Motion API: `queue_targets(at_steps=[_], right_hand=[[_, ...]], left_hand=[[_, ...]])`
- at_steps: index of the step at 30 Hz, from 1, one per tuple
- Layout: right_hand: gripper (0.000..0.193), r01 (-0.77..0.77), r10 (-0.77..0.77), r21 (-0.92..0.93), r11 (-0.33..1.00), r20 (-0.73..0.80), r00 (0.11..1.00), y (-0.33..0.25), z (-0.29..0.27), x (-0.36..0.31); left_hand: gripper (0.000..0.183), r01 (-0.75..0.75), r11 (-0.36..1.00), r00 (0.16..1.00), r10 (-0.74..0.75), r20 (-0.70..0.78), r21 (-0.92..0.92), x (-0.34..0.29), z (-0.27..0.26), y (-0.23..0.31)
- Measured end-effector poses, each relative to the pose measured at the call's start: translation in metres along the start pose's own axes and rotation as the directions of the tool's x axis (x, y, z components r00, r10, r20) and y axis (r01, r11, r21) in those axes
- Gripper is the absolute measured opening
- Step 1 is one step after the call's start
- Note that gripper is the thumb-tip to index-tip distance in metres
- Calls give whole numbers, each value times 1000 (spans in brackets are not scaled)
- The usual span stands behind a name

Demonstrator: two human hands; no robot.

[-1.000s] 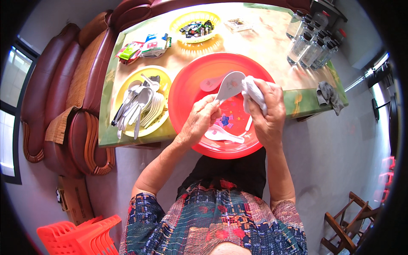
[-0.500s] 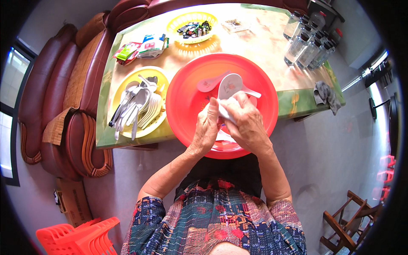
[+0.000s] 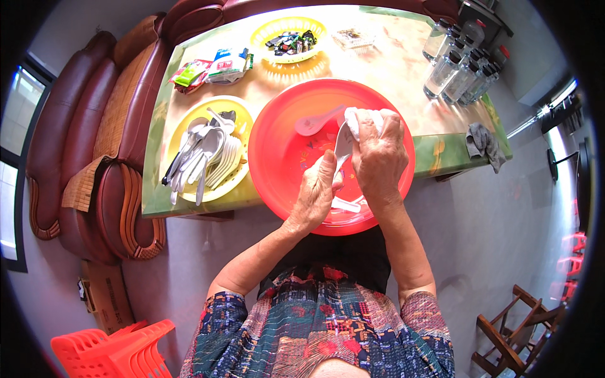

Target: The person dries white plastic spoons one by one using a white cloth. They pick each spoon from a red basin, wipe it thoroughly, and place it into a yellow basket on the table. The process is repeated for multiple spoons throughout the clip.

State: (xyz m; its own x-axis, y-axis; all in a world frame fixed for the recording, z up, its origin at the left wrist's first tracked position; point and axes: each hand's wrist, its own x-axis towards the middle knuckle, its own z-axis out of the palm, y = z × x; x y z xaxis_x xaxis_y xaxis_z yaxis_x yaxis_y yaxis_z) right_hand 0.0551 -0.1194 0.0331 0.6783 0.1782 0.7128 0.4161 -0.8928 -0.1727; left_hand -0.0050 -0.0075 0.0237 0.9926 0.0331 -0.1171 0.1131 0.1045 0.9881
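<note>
My left hand is closed around the handle of a white spoon with a faint print on its bowl. In my right hand is a bunched white cloth, pressed against the bowl of that spoon. Both hands are above a large red basin. A second pale spoon lies in the basin, and a white spoon piece shows low in it below my fingers. The handle in my left hand is mostly hidden.
Left of the basin stands a yellow basket heaped with spoons. Behind are snack packets, a yellow basket of small wrapped items and a clear box. Several capped glass bottles and a grey cloth sit at right.
My right hand has moved up and right with the cloth, now covering part of the spoon's bowl. The spoon has turned and shifted right; my left hand moved slightly right with it.
</note>
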Motion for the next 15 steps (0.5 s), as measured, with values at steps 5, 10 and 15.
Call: queue_targets(at_steps=[5,10,15], right_hand=[[43,-22,3,111,994,170,985,-13,-5,-16],[40,-74,-78,358,931,393,916,-18,-34,-13],[37,-18,-206,409,913,497,843,-18,-42,-19]], left_hand=[[65,-69,996,997,67,-48,-54,4,2,-6],[66,-138,990,990,138,5,21,8,-9,-14],[63,-3,975,992,31,125,-224,10,-7,-4]])
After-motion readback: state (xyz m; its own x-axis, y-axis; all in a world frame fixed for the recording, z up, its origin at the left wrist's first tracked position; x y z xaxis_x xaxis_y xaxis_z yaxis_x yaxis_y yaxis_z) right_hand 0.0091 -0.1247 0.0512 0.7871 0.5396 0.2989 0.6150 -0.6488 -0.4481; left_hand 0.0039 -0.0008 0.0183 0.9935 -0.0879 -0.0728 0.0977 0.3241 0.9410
